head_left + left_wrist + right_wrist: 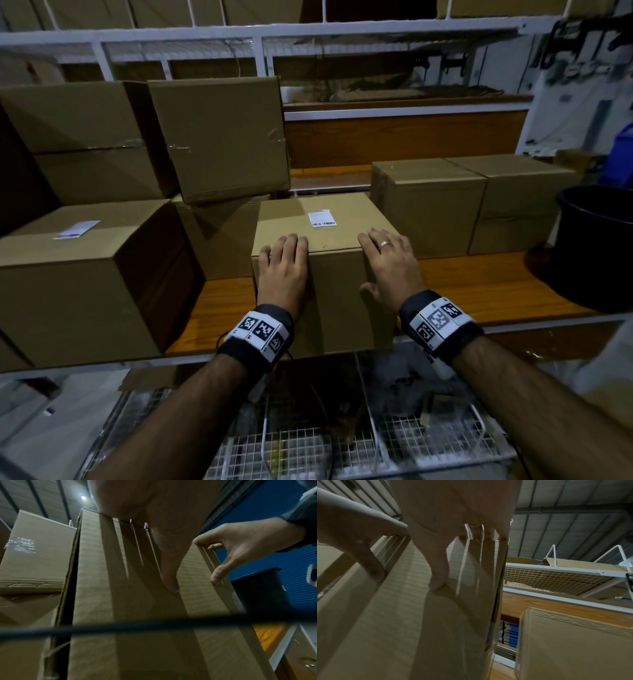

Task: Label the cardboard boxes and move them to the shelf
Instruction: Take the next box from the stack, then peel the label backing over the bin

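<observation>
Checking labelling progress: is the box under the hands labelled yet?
Labelled: a white barcode label sits on top of the cardboard box on the shelf.

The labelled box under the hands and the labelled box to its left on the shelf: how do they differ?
The middle box has the left hand and right hand pressed on its front edge; the left box is untouched. The middle box's label lies flat and square; the left box's label sits skewed. Both are plain brown cardboard on the wooden shelf.
</observation>
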Demonstrator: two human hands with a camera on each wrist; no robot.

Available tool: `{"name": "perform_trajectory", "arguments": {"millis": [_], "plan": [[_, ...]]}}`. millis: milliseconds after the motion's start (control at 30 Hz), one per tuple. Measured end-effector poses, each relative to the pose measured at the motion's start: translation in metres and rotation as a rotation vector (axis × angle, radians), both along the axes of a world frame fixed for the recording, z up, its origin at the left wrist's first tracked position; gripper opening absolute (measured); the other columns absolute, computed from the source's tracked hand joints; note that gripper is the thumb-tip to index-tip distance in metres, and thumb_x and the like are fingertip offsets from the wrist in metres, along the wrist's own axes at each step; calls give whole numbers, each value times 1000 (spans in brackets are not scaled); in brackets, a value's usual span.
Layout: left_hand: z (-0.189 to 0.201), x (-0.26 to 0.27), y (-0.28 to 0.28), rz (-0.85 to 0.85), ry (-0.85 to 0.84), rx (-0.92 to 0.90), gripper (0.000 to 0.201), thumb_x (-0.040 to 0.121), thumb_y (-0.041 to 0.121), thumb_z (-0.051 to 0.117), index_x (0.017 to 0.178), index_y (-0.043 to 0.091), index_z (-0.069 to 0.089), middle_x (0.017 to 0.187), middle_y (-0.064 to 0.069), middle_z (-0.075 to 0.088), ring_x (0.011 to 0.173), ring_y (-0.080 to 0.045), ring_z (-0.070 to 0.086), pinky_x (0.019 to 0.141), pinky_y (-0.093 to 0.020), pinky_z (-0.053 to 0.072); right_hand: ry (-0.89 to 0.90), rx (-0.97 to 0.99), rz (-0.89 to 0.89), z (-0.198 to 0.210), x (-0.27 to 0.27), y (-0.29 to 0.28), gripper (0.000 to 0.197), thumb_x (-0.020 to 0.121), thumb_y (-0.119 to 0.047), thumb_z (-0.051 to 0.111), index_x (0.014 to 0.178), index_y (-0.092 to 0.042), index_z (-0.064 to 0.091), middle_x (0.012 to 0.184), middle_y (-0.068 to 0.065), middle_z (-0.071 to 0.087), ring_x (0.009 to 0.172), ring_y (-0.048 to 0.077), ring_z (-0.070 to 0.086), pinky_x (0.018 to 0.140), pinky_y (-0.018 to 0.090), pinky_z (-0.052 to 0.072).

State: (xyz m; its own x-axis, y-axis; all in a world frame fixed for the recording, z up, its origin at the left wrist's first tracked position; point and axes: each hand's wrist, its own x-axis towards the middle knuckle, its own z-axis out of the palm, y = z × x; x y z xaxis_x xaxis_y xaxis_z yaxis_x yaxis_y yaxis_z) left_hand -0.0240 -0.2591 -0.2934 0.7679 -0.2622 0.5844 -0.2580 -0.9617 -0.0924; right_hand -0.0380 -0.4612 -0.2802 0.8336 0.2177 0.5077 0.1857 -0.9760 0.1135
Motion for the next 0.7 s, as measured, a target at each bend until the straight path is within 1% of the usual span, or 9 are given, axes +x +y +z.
{"name": "perform_trajectory", "arguments": {"millis": [100, 167, 233, 333, 433, 533, 600, 700], "plan": [[2, 1, 1, -9, 17, -5, 91, 53, 23, 90, 132, 8, 48, 132, -14, 52, 124, -32, 47, 100, -52, 39, -11, 8, 0, -2, 2, 1, 98, 58, -37, 89, 140, -11, 41, 139, 15, 47, 131, 34, 42, 108, 50, 31], [3, 1, 1, -8, 20, -5, 93, 51, 25, 91, 132, 8, 49, 132, -14, 52, 124, -33, 48, 100, -53, 39, -5, 12, 0, -1, 3, 1, 98, 59, -37, 88, 141, -12, 41, 140, 15, 46, 131, 33, 41, 108, 50, 30], [4, 2, 0, -2, 18, 5, 94, 46, 27, 93, 129, 8, 51, 129, -14, 55, 120, -33, 52, 96, -53, 42, -1, 16, -3, -1, 5, 1, 98, 60, -37, 87, 141, -12, 40, 140, 15, 46, 131, 33, 41, 108, 50, 31], [5, 3, 0, -12, 32, -2, 98, 40, 30, 94, 126, 8, 54, 126, -14, 58, 117, -33, 55, 94, -52, 44, 2, 6, -10, -1, 6, 0, 98, 58, -39, 88, 140, -13, 42, 138, 14, 48, 128, 33, 44, 106, 49, 34], [6, 1, 0, -8, 57, -1, 102, 36, 32, 94, 126, 8, 54, 126, -14, 57, 117, -33, 55, 94, -52, 44, 16, -2, -10, -1, 6, -1, 98, 60, -40, 87, 142, -13, 40, 139, 13, 46, 130, 32, 42, 107, 48, 32], [9, -2, -1, -23, 95, -38, 104, 39, 33, 94, 130, 6, 52, 130, -16, 55, 121, -36, 51, 99, -54, 38, 27, -3, -21, -1, 7, 0, 98, 58, -41, 87, 141, -13, 41, 138, 13, 47, 129, 32, 43, 106, 49, 33], [12, -4, -2, -12, 108, -39, 105, 35, 33, 94, 128, 6, 54, 128, -17, 57, 118, -36, 54, 97, -54, 40, 35, 4, -24, 1, 6, 1, 97, 61, -42, 86, 141, -14, 40, 139, 12, 47, 129, 31, 43, 107, 49, 32], [16, -7, -3, 3, 133, -29, 105, 31, 34, 95, 125, 7, 57, 123, -15, 60, 113, -35, 58, 92, -54, 44, 54, 14, -21, 5, 5, 2, 91, 68, -45, 81, 142, -15, 37, 141, 11, 44, 131, 30, 40, 110, 48, 28]]}}
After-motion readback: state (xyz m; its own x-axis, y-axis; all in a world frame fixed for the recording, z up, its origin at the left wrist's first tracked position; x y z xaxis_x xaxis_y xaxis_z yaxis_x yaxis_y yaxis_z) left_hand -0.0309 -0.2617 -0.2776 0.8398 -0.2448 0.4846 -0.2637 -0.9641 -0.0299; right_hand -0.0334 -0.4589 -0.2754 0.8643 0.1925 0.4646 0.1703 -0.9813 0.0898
